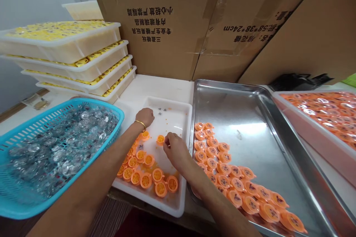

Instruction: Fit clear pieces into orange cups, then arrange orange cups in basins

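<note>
My left hand (144, 117) is clenched in a fist above the far part of the white tray (178, 114); my right hand (175, 150) has its fingertips pinched together just beside a lone orange cup (160, 139) that sits mid-tray, though I cannot tell whether they grip anything; more open orange cups (147, 177) cluster at the tray's near edge; capped cups (222, 163) lie in rows on the steel tray (250, 111) to the right; a blue basket (16, 207) of clear lids sits on the counter (155, 85) to the left.
</note>
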